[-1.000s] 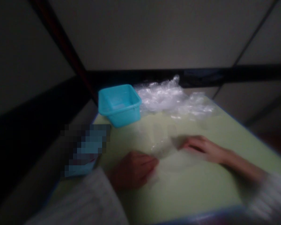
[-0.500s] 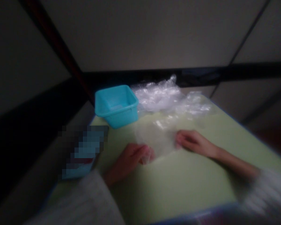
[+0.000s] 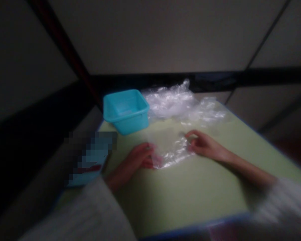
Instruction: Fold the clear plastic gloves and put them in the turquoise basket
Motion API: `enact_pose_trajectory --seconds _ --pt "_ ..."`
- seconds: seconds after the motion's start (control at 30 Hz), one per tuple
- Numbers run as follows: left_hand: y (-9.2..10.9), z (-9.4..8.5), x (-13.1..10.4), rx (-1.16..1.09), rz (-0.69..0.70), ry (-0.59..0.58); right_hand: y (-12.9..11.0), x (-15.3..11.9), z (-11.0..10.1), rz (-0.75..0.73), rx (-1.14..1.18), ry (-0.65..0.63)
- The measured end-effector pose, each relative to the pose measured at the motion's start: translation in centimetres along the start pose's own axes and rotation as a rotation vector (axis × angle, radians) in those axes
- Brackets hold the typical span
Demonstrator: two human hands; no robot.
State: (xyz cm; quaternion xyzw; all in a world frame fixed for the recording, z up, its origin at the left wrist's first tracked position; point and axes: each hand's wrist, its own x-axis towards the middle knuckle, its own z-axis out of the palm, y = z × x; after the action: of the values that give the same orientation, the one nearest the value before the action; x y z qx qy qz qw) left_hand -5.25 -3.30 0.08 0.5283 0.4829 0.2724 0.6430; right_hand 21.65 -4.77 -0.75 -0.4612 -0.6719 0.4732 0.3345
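A clear plastic bag (image 3: 172, 152) lies low over the table between my two hands, with bright glints along its near edge. My left hand (image 3: 144, 155) grips its left side, and the fingertips show pinkish through the film. At the bag's right edge, my right hand (image 3: 203, 144) has its lower fingers curled on the plastic, while its index finger reaches forward over the edge. Blur hides the exact fingertip contact.
Beyond my left hand stands a turquoise plastic basket (image 3: 132, 124). A heap of crumpled clear plastic bags (image 3: 170, 103) lies at the table's far side. A pixelated flat bluish object (image 3: 92, 160) rests at the left edge of the pale green table (image 3: 190, 197).
The bag has been lowered and flattened, its glints now along the near edge. My left hand has moved slightly away and left; my right index finger has stretched out.
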Motion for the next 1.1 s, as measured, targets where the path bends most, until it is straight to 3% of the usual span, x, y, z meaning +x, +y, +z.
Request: enact_pose_trajectory --seconds 0.1,0.2,0.43,0.83,1.1 --pt "0.2 -0.3 0.0 0.036 0.048 0.127 0.1 -0.1 0.2 -0.012 0.048 0.035" --pt "0.2 -0.3 0.1 0.078 0.075 0.158 0.4 -0.2 0.4 -0.034 0.050 0.065" --pt "0.0 0.1 -0.3 0.245 0.143 0.116 0.2 -0.5 0.8 -0.061 -0.069 0.123" --pt "-1.0 -0.1 -0.1 0.242 0.170 -0.050 0.2 -0.7 0.7 -0.072 -0.169 0.143" --pt "-1.2 -0.4 -0.2 0.315 0.191 -0.048 0.4 -1.0 0.4 -0.080 -0.268 0.174"
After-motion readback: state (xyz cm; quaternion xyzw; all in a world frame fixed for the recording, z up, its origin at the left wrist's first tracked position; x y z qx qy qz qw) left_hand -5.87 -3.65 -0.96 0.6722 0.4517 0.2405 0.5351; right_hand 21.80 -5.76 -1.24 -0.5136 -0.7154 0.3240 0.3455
